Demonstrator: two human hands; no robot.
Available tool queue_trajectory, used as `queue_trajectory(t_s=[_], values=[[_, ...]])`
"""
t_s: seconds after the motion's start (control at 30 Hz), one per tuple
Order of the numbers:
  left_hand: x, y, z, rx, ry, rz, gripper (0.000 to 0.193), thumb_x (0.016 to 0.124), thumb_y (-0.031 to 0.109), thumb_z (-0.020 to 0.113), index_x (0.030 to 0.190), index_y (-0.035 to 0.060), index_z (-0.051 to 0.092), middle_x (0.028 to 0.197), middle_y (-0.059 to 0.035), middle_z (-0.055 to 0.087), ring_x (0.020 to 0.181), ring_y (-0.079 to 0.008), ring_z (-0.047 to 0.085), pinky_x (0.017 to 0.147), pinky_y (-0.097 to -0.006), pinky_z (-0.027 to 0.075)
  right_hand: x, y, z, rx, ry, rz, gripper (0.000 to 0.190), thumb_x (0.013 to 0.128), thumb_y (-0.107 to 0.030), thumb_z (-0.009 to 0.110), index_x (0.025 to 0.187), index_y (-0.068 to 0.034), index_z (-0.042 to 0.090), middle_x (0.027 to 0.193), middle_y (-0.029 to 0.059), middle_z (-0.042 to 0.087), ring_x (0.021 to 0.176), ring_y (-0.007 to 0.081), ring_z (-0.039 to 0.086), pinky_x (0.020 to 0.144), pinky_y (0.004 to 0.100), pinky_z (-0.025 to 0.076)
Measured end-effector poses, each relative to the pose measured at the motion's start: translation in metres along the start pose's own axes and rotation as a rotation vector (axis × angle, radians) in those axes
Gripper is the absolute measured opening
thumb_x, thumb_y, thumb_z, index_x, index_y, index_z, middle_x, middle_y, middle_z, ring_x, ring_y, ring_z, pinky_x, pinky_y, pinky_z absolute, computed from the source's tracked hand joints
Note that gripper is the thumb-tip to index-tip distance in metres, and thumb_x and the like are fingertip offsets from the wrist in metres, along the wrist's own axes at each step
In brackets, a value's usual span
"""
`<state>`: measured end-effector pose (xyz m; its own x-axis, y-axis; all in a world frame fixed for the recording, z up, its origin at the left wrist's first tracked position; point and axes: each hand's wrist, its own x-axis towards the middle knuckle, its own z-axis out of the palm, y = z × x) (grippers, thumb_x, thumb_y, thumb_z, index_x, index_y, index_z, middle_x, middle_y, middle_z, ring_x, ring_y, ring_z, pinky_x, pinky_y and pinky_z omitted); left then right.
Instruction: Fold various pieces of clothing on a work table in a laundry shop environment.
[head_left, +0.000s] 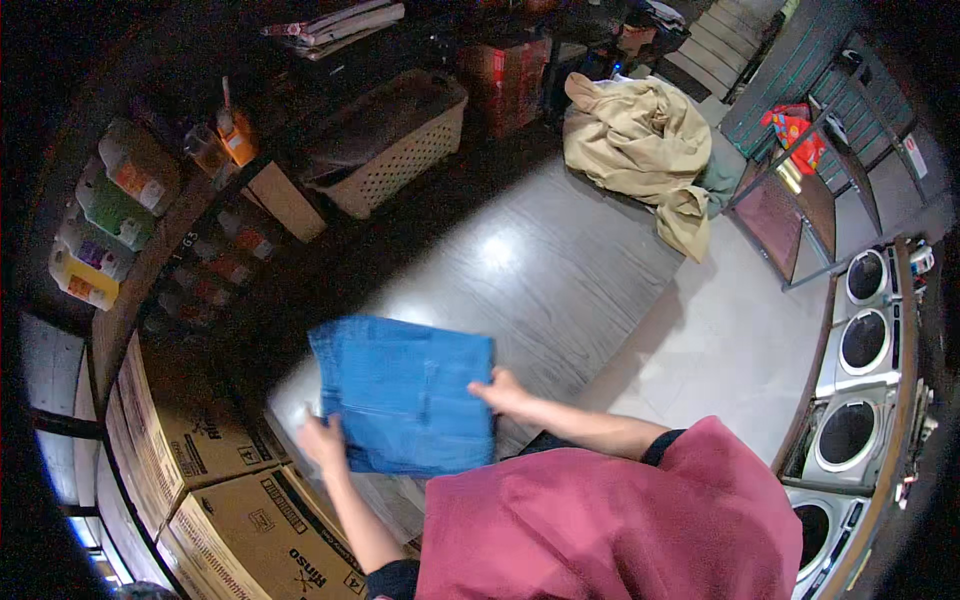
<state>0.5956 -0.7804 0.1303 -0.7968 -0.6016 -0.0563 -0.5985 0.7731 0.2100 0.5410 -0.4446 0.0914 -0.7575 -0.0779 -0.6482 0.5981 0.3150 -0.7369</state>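
Note:
A blue cloth garment (409, 394), folded into a rough rectangle, is held in front of me over the near end of the grey wood-grain table (555, 255). At its right edge, my right hand (501, 390) grips it with the thumb on top and the fingers hidden beneath. My left hand (324, 439) has hold of its lower left edge, thumb on the near face. What the garment's underside looks like is hidden.
Beige cloth (637, 135) is heaped at the table's far end. A perforated laundry basket (405, 146) stands beyond the left side. Cardboard boxes (262, 525) are stacked at lower left, near detergent jugs (116, 202). Front-loading machines (844, 439) line the right, below a metal-framed rack (814, 195).

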Motion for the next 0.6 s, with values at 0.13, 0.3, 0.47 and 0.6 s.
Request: queue_trajectory(t_s=[0.13,0.3,0.47,0.6], values=[[0.021,0.020,-0.023,0.062,0.341,0.128,0.061,0.085,0.037,0.061,0.135,0.0086,0.040,0.122,-0.0149,0.053,0.113,-0.0339,0.048,0.091,-0.0478,0.039,-0.019,0.005,0.046,-0.035,-0.489,0.137,0.038,0.085,-0.027,0.063,0.106,0.003,0.052,0.089,0.0137,0.065,0.074,0.0241,0.064,0.058,0.0360,0.053],[-0.067,0.088,0.028,0.012,0.007,0.198,0.078,0.081,0.054,0.056,0.141,0.0102,0.033,0.148,-0.0144,0.026,0.139,-0.0327,0.018,0.106,-0.0649,0.006,0.023,0.009,-0.002,-0.312,-0.256,-0.290,0.031,0.080,-0.024,0.062,0.100,0.000,0.059,0.080,0.0106,0.065,0.069,0.0181,0.061,0.061,0.0340,0.049],[-0.130,0.099,0.064,0.100,0.136,0.263,0.088,0.073,0.058,0.061,0.141,0.0102,0.034,0.149,-0.0147,0.025,0.138,-0.0331,0.021,0.105,-0.0651,0.005,0.086,-0.011,-0.124,0.006,0.070,-0.199,0.023,0.085,-0.017,0.060,0.100,0.000,0.058,0.084,0.0087,0.064,0.060,0.0148,0.059,0.053,0.0292,0.051],[-0.131,0.084,0.051,0.120,0.094,0.438,0.092,0.064,0.056,0.068,0.138,0.0111,0.038,0.148,-0.0143,0.027,0.137,-0.0320,0.023,0.106,-0.0638,0.007,0.111,-0.041,-0.247,0.261,0.267,-0.228,0.022,0.082,-0.015,0.063,0.100,-0.001,0.059,0.085,0.0077,0.063,0.061,0.0147,0.060,0.052,0.0271,0.051]])
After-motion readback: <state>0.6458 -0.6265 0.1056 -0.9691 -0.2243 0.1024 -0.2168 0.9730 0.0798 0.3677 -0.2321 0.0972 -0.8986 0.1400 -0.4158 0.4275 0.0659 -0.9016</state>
